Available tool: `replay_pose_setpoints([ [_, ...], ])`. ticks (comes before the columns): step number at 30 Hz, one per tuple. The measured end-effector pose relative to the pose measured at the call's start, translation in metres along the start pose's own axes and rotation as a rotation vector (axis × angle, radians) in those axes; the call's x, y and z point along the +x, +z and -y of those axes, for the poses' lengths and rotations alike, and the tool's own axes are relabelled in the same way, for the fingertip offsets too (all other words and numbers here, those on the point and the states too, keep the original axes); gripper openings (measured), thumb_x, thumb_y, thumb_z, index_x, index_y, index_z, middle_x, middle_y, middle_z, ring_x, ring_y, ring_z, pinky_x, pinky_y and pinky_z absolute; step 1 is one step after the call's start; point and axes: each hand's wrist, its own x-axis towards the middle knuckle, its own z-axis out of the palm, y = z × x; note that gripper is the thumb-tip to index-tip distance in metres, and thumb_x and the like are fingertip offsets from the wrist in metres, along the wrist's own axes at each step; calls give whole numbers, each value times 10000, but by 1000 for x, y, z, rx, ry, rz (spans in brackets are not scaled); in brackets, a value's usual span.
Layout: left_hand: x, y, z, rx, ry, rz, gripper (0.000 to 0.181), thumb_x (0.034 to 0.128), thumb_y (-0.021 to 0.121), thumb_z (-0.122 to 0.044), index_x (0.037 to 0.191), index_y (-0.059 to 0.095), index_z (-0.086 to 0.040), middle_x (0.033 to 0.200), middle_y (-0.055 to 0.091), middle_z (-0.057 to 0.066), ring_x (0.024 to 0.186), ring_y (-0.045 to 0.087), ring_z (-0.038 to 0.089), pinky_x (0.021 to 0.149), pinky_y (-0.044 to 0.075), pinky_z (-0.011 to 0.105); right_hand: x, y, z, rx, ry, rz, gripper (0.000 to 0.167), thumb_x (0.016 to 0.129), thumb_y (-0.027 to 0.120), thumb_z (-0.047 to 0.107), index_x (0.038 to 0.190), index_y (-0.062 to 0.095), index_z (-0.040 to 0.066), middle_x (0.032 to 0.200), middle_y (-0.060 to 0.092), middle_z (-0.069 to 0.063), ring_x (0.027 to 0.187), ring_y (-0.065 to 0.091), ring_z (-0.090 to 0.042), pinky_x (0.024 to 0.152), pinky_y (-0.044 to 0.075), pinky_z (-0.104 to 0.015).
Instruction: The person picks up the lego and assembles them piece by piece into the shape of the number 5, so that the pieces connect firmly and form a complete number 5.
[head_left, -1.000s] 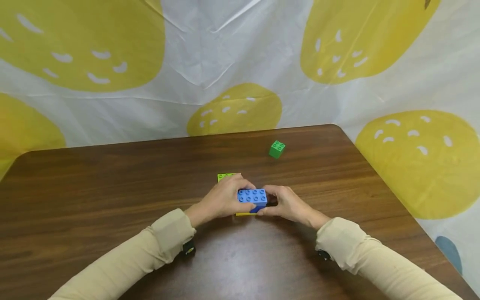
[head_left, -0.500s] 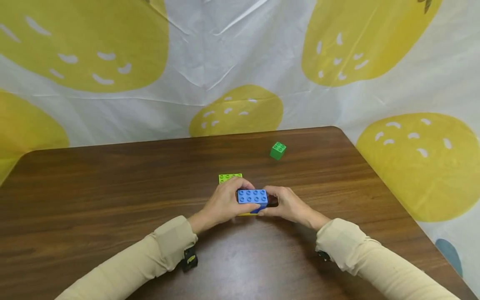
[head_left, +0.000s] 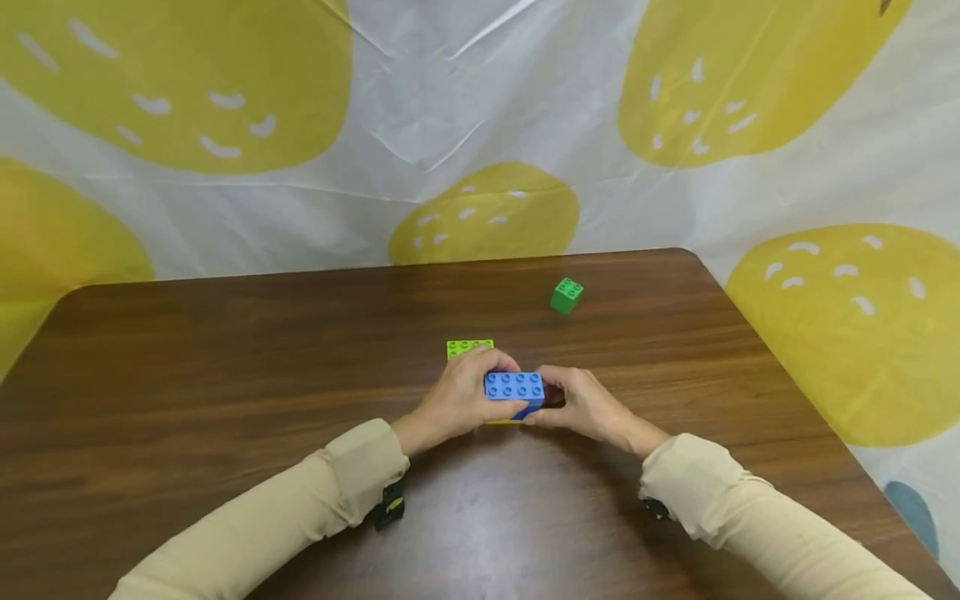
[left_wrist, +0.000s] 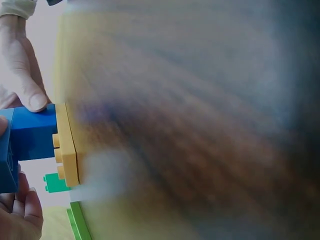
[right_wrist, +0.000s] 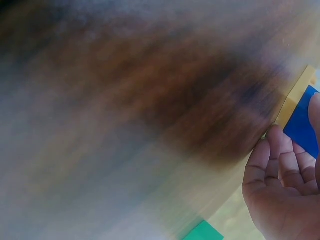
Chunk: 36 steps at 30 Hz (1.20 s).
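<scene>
A light blue brick [head_left: 514,385] with several studs sits above a darker blue brick [left_wrist: 35,131]. Under these lies a flat yellow plate [left_wrist: 69,145] on the table, its studs partly showing in the left wrist view. My left hand [head_left: 459,392] grips the light blue brick between thumb and fingers. From the other side my right hand [head_left: 588,408] pinches the darker brick, its thumb along the near side and its fingertips close to the yellow plate in the right wrist view. Whether the two blue bricks are fully joined I cannot tell.
Behind my left hand a lime green plate [head_left: 469,345] lies partly hidden. A small green brick [head_left: 566,296] stands farther back on the brown wooden table [head_left: 262,350]. Beyond the table's back edge hangs a white sheet [head_left: 480,83] with yellow fruit shapes.
The view has shifted slightly, so everything sits a little farther right. My left fingers have shifted slightly, showing more of the lime plate; both hands keep their hold on the bricks.
</scene>
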Motion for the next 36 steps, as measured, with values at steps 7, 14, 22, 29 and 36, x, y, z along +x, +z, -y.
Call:
replay_pose_setpoints([
  [7,-2,2,0,0,-24,-12,350,696,824,-197,966,653,-57,888,616,33,794,528,128,694,428,225,0,0,-3,0,5,15,255,761,779,121,938,613,45,868,662,-33,784,604,-91,697,523,-229],
  [14,-1,6,1,5,-6,-26,348,688,817,-194,963,654,-55,888,617,39,796,533,135,697,419,209,-2,1,-4,0,-11,5,246,759,777,107,929,614,39,863,663,-44,782,610,-87,692,528,-237],
  [22,-4,13,3,-3,-34,-42,360,714,806,-216,998,643,-66,941,634,46,832,542,138,727,412,220,-3,0,-8,-4,-22,11,229,759,777,108,910,611,60,853,651,-17,780,589,-55,701,523,-241],
  [29,-1,18,4,-9,-36,-58,364,718,802,-224,1003,635,-71,957,638,52,852,550,147,746,412,240,-5,-1,-13,13,-19,-2,216,760,775,98,889,610,45,830,655,-36,752,597,-46,675,528,-239],
  [36,-2,21,3,-17,-42,-63,361,716,800,-234,999,634,-83,960,634,45,856,550,144,746,410,241,-8,-1,-15,10,-25,-12,213,755,776,89,875,606,47,812,651,-35,733,593,-57,651,524,-236],
])
